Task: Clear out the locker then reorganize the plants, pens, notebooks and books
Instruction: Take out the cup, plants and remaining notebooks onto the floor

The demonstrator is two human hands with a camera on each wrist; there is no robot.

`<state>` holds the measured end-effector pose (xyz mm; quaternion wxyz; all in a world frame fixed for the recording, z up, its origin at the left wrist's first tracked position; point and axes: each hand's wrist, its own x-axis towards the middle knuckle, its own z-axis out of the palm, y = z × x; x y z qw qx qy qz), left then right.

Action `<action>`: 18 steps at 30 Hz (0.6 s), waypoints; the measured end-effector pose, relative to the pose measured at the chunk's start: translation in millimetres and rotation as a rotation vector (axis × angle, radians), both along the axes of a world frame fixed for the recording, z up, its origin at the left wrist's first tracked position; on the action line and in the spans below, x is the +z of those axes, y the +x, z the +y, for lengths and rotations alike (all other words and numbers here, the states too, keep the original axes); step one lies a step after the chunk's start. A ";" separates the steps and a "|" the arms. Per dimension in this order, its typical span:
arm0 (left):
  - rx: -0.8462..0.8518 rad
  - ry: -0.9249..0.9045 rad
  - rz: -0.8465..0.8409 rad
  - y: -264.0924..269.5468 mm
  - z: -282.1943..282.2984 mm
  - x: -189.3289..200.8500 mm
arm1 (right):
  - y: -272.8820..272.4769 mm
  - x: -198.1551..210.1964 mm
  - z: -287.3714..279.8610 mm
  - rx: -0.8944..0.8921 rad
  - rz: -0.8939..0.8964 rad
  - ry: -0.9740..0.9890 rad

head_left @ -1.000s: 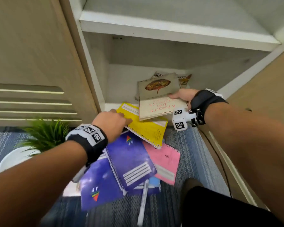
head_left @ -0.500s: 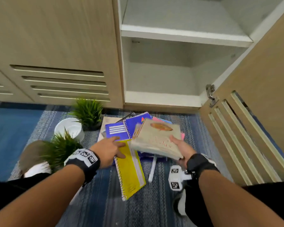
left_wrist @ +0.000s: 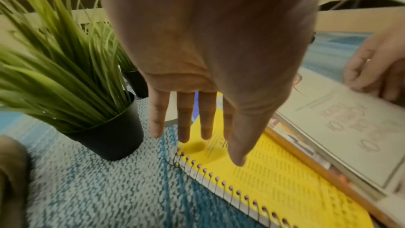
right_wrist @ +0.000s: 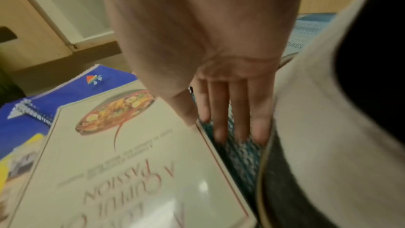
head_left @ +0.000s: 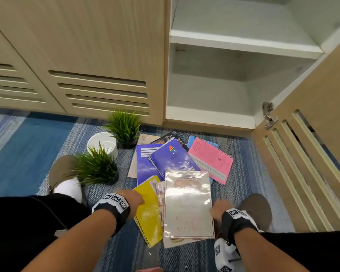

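The open locker [head_left: 214,112] shows bare white shelves. On the carpet in front of it lies a pile: a cream cookbook [head_left: 187,205] [right_wrist: 122,162] on top, a yellow spiral notebook [head_left: 147,211] [left_wrist: 274,179] to its left, purple notebooks [head_left: 171,160] and a pink notebook [head_left: 210,160] behind. My left hand [head_left: 134,198] [left_wrist: 197,136] hovers with straight fingers over the yellow notebook's corner. My right hand [head_left: 217,208] [right_wrist: 219,127] is open at the cookbook's right edge, thumb touching it, fingers down by the carpet.
Two grass plants in black pots [head_left: 124,127] [head_left: 96,167] and a white pot [head_left: 102,143] stand left of the pile. The open locker door [head_left: 312,134] juts out on the right. My shoes [head_left: 63,169] [head_left: 257,209] flank the pile.
The cookbook came out of the locker in my right hand and now lies on the pile, released. The yellow notebook slid toward me under my left hand.
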<state>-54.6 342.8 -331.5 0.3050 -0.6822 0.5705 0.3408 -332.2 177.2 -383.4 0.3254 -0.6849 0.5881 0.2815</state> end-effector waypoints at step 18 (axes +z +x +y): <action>0.376 -0.276 0.016 4.7 -22.6 18.2 | 120.6 77.1 -17.0 0.272 -0.371 -0.166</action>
